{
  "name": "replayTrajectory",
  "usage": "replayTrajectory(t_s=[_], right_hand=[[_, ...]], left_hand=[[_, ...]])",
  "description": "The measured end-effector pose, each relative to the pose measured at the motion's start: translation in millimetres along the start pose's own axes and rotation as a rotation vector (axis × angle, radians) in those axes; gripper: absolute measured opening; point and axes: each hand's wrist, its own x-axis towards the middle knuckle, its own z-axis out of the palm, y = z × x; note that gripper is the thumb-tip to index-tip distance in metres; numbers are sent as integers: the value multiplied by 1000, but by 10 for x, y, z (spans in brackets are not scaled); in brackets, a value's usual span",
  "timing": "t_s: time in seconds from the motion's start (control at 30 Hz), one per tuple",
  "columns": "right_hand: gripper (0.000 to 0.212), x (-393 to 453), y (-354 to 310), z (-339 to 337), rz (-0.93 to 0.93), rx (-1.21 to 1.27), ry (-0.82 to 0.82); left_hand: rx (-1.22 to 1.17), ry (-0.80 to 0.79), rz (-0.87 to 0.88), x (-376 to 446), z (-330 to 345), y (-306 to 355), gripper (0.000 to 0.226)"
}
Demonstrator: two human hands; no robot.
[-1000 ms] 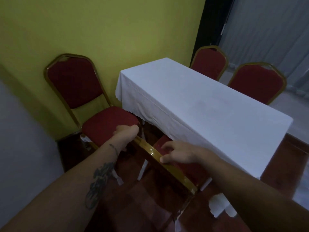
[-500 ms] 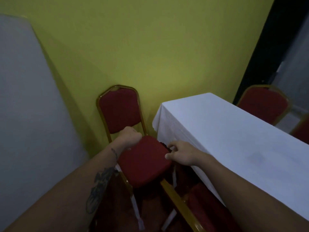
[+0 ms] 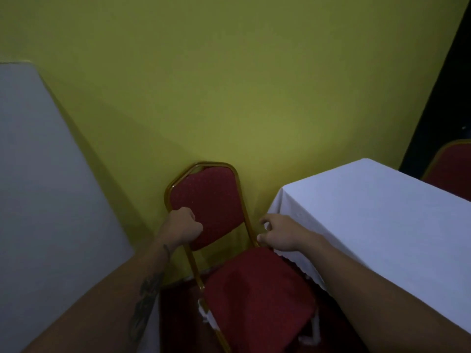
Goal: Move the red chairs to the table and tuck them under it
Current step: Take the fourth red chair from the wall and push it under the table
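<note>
A red chair (image 3: 211,200) with a gold frame stands against the yellow wall, just left of the table (image 3: 382,225) draped in a white cloth. My left hand (image 3: 182,228) is closed around the left edge of its backrest. Near the right post of the backrest, my right hand (image 3: 277,233) hovers with fingers spread and curled, holding nothing. The chair's red seat (image 3: 257,294) sits below my hands, next to the cloth's hem. Another red chair (image 3: 453,169) shows at the far side of the table, at the right edge.
The yellow wall (image 3: 229,98) is right behind the chair. A grey panel or wall (image 3: 46,187) fills the left side. Dark red-brown floor (image 3: 178,314) shows under the chair. A dark opening (image 3: 438,118) lies at the far right.
My view has swung left, away from the chair tucked at the table's side. My left hand moved from the seat edge up to the backrest and gripped it; my right hand left the seat.
</note>
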Motion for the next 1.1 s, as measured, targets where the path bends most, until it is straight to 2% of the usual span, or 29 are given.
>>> replayTrajectory(t_s=[0.17, 0.27, 0.37, 0.5, 0.7, 0.77, 0.83, 0.93, 1.1], right_hand=[[62, 1014, -190, -82, -33, 13, -31], [63, 1544, -331, -5, -37, 49, -49], [74, 2049, -495, 91, -23, 41, -61], [82, 2723, -709, 212, 21, 62, -32], [80, 3633, -1036, 413, 113, 102, -37], [77, 3881, -1134, 459, 143, 154, -35], [78, 4117, -1238, 523, 192, 198, -20], [89, 4386, -1425, 618, 275, 274, -10], [118, 4646, -1739, 875, 390, 408, 50]], left_hand=[[63, 74, -36, 709, 5, -243, 41], [51, 81, -84, 1080, -11, -377, 39], [63, 77, -133, 1485, -62, -448, 38], [74, 161, -168, 2152, -36, -602, 40], [91, 216, -226, 2862, 26, -889, 43], [89, 164, -219, 3098, 36, -989, 50], [58, 27, -185, 3307, 53, -1089, 53], [-69, -124, -160, 3493, 73, -1234, 39], [-171, -216, -107, 3689, 73, -1522, 24]])
